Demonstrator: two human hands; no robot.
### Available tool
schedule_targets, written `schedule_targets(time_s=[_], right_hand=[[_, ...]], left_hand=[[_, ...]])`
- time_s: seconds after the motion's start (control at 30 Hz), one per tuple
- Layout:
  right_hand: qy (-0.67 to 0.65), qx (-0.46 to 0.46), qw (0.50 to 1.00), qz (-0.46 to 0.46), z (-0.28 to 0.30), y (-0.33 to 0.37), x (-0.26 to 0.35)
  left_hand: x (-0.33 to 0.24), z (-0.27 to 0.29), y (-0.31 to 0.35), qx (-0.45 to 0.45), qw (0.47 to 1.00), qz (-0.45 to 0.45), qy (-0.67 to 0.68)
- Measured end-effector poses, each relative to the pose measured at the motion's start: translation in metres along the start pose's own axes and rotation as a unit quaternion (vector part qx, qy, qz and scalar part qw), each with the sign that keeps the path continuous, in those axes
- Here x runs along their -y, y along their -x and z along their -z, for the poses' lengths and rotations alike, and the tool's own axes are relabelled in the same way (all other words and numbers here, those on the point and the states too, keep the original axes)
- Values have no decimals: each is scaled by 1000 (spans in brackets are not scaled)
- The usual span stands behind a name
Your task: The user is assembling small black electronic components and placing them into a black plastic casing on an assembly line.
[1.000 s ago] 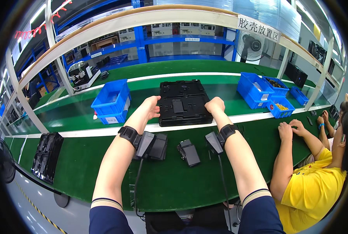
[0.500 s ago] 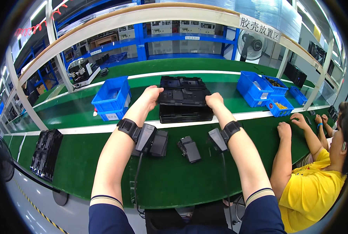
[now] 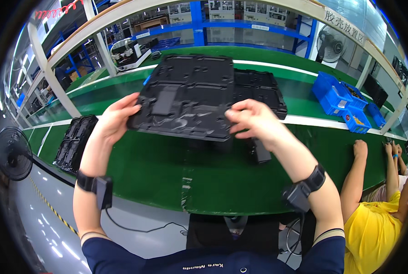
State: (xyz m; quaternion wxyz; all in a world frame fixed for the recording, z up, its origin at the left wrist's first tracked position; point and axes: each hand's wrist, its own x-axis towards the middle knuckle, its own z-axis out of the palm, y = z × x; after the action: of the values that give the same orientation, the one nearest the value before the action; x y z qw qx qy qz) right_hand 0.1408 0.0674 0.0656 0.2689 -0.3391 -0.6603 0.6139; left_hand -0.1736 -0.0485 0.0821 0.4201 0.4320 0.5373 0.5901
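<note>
A black moulded plastic tray (image 3: pixel 190 93) is raised over the near part of the green bench, tilted toward me. My left hand (image 3: pixel 117 116) grips its left edge, the thumb near the top face. At the opposite edge, my right hand (image 3: pixel 252 116) holds the tray's near right corner, its fingers partly spread along the side. Recessed pockets and shiny streaks mark the tray's face. Beyond it to the right rests a stack of similar black trays (image 3: pixel 263 89). Partly hidden below my right hand is a small black block (image 3: pixel 261 151) on the bench.
More black trays (image 3: pixel 76 144) stand at the bench's left end. Several blue bins (image 3: pixel 334 98) sit at the right, some holding small parts. A person in a yellow shirt (image 3: pixel 373 228) works at the right. A black fan (image 3: pixel 14 153) stands at far left.
The tray has come off the stack, moving left and toward me in both hands. My view has turned left, so the blue bins and the co-worker appear further right.
</note>
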Motion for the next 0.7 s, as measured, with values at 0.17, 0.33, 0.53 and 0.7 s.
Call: schedule_targets(time_s=[0.17,0.33,0.53,0.7], right_hand=[[-46,182,982,-32,-101,22,-21],[-36,263,959,-96,-164,17,-63],[-32,284,945,-159,-183,8,-82],[75,340,934,-81,-133,15,-81]], left_hand=[[12,91,101,-82,996,16,-19],[49,137,142,-136,987,84,-8],[101,170,142,-168,981,99,-2],[94,178,134,-261,917,-42,-300]])
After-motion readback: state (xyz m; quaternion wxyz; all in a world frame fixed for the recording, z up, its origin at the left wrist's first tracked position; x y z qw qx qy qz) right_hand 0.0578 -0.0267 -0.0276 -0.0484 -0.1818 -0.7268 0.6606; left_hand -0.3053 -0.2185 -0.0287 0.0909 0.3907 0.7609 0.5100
